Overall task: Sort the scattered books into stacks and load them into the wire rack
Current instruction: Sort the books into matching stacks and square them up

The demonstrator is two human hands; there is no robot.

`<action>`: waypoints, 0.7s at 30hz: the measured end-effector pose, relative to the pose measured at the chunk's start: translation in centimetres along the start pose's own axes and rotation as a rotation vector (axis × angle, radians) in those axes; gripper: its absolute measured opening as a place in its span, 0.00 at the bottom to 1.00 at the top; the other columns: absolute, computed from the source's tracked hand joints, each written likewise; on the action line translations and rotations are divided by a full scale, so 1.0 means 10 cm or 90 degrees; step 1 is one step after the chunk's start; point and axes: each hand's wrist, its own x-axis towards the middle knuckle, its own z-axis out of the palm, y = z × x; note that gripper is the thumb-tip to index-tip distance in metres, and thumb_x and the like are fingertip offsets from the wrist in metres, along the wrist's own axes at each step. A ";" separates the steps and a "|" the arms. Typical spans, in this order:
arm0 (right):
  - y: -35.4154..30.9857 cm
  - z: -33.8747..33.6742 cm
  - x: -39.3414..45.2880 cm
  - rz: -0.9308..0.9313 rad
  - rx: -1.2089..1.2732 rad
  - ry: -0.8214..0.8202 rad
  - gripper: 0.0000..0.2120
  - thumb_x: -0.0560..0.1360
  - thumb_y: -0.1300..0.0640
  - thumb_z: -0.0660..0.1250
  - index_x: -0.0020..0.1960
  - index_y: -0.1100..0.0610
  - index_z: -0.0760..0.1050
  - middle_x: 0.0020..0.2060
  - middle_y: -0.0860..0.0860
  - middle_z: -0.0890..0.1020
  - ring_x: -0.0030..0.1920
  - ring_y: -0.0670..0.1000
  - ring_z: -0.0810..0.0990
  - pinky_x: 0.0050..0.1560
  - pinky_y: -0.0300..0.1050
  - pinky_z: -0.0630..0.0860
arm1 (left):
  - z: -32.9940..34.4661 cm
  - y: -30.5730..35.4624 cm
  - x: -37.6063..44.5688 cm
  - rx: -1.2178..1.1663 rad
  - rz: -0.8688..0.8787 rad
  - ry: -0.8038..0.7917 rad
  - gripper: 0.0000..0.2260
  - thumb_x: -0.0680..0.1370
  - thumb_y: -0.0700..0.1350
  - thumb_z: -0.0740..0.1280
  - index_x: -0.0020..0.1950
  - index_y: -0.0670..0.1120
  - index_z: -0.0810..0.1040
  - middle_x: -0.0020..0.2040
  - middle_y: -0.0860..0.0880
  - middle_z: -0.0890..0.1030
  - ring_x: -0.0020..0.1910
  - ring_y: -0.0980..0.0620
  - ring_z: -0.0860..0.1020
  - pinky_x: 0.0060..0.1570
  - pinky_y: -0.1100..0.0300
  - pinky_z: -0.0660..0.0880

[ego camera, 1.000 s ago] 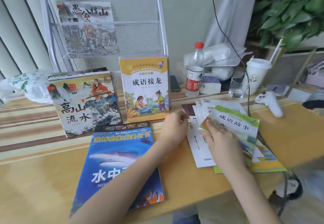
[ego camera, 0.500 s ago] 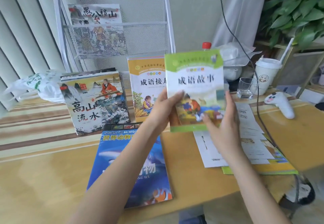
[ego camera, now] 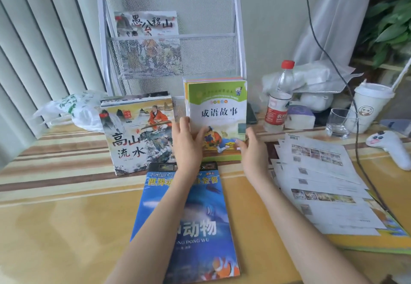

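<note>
Frame centre: left hand [ego camera: 186,143] and right hand [ego camera: 249,144] pinch the green book [ego camera: 219,114] by its lower edges (thin, light, glossy; likely slippery).

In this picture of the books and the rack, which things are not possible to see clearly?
- Head view: books behind the green book are hidden by it; only coloured top edges show.
- Book in the wire rack: its lower half is veiled by mesh.
- Blue book: the left hand and forearm cover part of its title.
- Yellow book under the paper sheets: only an edge shows.
</note>
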 end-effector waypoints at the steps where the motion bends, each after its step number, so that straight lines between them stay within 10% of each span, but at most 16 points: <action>1: 0.02 0.00 -0.02 -0.010 0.003 0.006 0.10 0.77 0.57 0.65 0.54 0.61 0.70 0.39 0.57 0.74 0.38 0.56 0.73 0.32 0.46 0.59 | 0.02 0.00 -0.02 -0.011 0.004 0.016 0.18 0.73 0.46 0.72 0.56 0.38 0.72 0.53 0.41 0.72 0.49 0.44 0.72 0.42 0.59 0.65; 15: 0.00 0.16 -0.09 -0.051 0.105 0.009 0.09 0.76 0.57 0.67 0.44 0.59 0.68 0.31 0.52 0.75 0.32 0.53 0.70 0.29 0.40 0.58 | -0.02 -0.07 0.01 0.030 -0.005 0.074 0.27 0.75 0.44 0.70 0.71 0.41 0.67 0.61 0.38 0.71 0.60 0.39 0.69 0.61 0.52 0.63; 21: 0.02 0.17 -0.11 -0.052 0.086 0.026 0.07 0.77 0.57 0.65 0.47 0.59 0.68 0.36 0.54 0.76 0.36 0.53 0.70 0.31 0.41 0.57 | 0.03 -0.08 -0.05 -0.033 0.019 0.020 0.26 0.79 0.41 0.65 0.74 0.39 0.59 0.66 0.40 0.69 0.68 0.44 0.65 0.59 0.68 0.58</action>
